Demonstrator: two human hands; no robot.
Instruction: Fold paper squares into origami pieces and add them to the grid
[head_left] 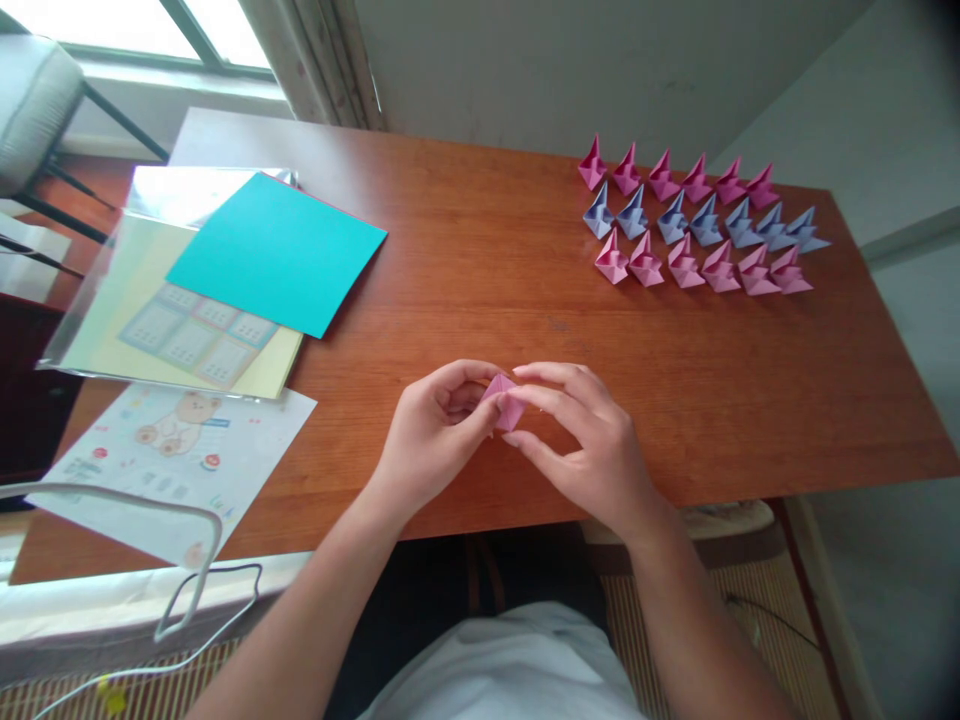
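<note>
A small piece of pink origami paper (507,412), folded into a diamond shape, is held just above the front of the wooden table. My left hand (439,425) pinches its left side between thumb and curled fingers. From the right, my right hand (589,430) has its thumb at the lower edge and a fingertip on the upper edge, closed lightly around the paper. The index finger of that hand stretches above it. Fingers hide part of the folds.
Folded origami figures stand in three rows at the back right: dark pink (662,178), bluish purple (705,222) and light pink (684,263). Left on the table (465,270) lie turquoise paper (281,250), a plastic-wrapped paper pack (97,310) and a bear-printed sheet (247,440). A white cable (172,665) hangs below.
</note>
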